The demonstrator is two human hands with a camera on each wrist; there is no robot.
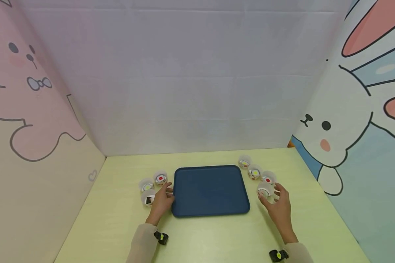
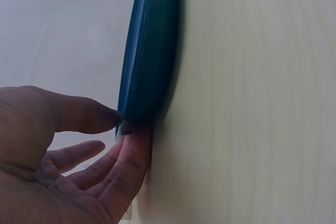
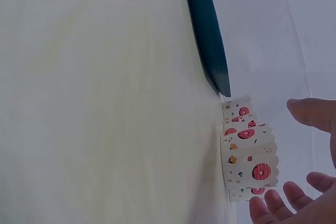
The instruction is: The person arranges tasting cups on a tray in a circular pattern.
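A dark blue tray [image 1: 211, 191] lies flat in the middle of the table. My left hand [image 1: 162, 203] pinches its left edge; in the left wrist view the thumb is at the rim and a finger touches the tray's underside. My right hand [image 1: 279, 209] is spread beside the nearest right-hand paper baking cup [image 1: 264, 190], thumb and fingers apart. In the right wrist view a gap shows between that hand and the scalloped, donut-printed cups [image 3: 251, 163]. Small items inside the cups are too small to identify.
More paper cups stand right of the tray: one at the back [image 1: 244, 161], a second [image 1: 254, 172] and a third [image 1: 268, 177]. On the left are a back cup [image 1: 160, 177], a middle cup [image 1: 146, 185] and a front cup [image 1: 147, 199]. Walls enclose the pale table [image 1: 204, 237].
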